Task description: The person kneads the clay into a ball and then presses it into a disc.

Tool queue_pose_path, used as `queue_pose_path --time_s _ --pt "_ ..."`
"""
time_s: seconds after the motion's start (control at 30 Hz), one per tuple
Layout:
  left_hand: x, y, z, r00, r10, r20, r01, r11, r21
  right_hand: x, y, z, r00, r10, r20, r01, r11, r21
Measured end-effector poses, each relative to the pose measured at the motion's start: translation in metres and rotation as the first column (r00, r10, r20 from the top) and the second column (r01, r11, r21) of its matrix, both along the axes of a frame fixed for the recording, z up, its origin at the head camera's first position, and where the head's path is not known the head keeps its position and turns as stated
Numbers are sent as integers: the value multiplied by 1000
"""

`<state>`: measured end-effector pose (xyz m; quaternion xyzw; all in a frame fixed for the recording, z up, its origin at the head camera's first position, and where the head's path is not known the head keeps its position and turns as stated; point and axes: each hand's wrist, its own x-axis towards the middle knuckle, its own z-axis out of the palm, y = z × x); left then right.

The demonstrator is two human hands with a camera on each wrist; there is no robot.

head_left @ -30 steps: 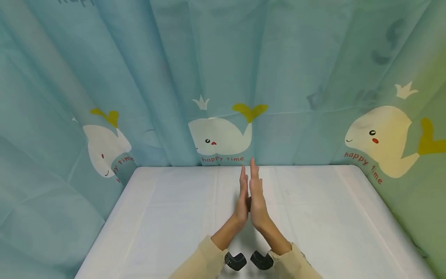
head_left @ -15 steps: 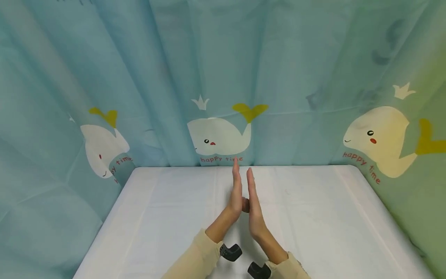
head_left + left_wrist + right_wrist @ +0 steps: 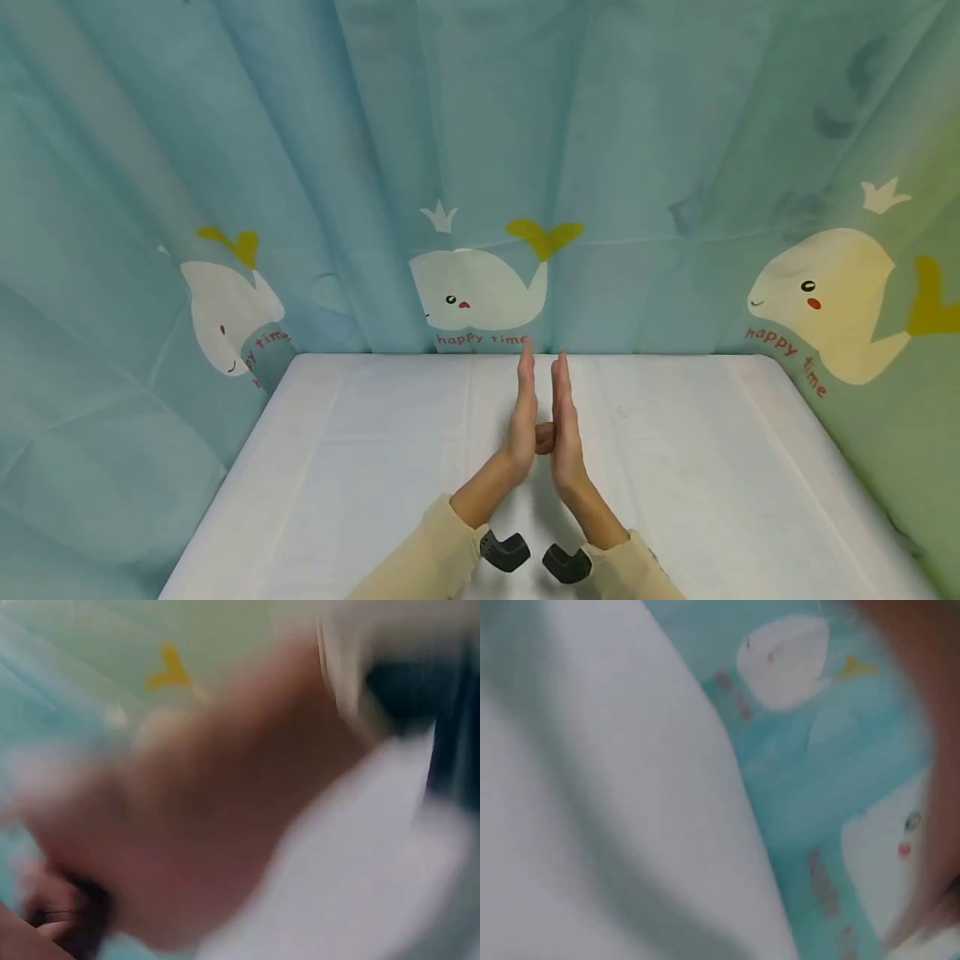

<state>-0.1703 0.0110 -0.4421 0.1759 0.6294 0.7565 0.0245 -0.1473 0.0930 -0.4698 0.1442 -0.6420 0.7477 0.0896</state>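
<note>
Head view: your left hand (image 3: 525, 425) and right hand (image 3: 567, 437) stand palm to palm, fingers straight, a narrow gap between them. Neither is curled round anything. Left fingertips reach a touch farther forward than the right ones.

Small brown lump (image 3: 545, 438) sits in that gap at palm level and looks to touch both palms. Can't tell if it's a loose piece or a folded thumb or finger; most of it is hidden. Left wrist view is badly smeared and right wrist catches only an edge of your hand, so neither settles it.

White table (image 3: 375, 433) is under both hands. Left wrist unit (image 3: 506, 552) and right wrist unit (image 3: 567, 564) are behind them, near each other but apart. Curtain (image 3: 480, 167) is ahead, past your fingertips.

My read: you're mid press-or-roll, with the lump between flat palms. If so, the next stroke calls for parallel palms and equal pressure from both sides. Watch the gap: if the lump is loose, widening it could drop the piece on the table; uneven pressure could squeeze it out one side.
</note>
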Motion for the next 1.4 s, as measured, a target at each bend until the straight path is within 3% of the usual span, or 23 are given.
queue_pose_path --time_s 0.13,0.27,0.37,0.47,0.57,0.7,0.83,0.9,1.0,1.1,1.23,1.3,1.4 --pt "-10 -4 -14 997 79 11 -79 997 -22 11 -14 12 997 -11 -81 18 997 81" --pt "-2 -2 -18 1000 -13 15 13 1000 -28 -9 -5 15 989 -98 -109 112 985 130" --pt "10 3 -14 994 -81 78 79 997 26 -26 10 8 984 -139 -110 154 978 141" --pt "14 3 -7 986 -101 130 81 985 152 -30 16 -2 988 -119 -98 131 983 127" --pt "8 -1 0 991 -82 103 60 979 195 -25 11 -6 994 -76 -82 86 990 113" --pt "-3 -4 2 999 -23 40 18 994 106 -12 1 -4 998 -21 -54 27 994 106" --pt "-9 0 -10 1000 -1 15 1 1000 8 -1 -4 7 996 -22 -85 31 994 109" --pt "-9 0 -18 1000 1 27 -1 1000 -10 0 -6 14 993 -21 -116 35 992 123" --pt "-5 3 -21 999 -9 46 8 1000 14 -6 -3 23 989 -25 -145 47 988 147" --pt "2 4 -15 997 -64 33 62 996 62 -17 5 24 989 -59 -133 80 984 156" --pt "10 4 1 986 -167 27 163 981 105 -29 19 10 992 -109 -68 117 986 118" --pt "10 3 7 985 -165 55 157 978 137 -30 21 1 993 -106 -44 110 990 91" --pt "3 -1 12 991 -93 96 75 981 177 -22 14 -4 996 -72 -52 76 993 87"
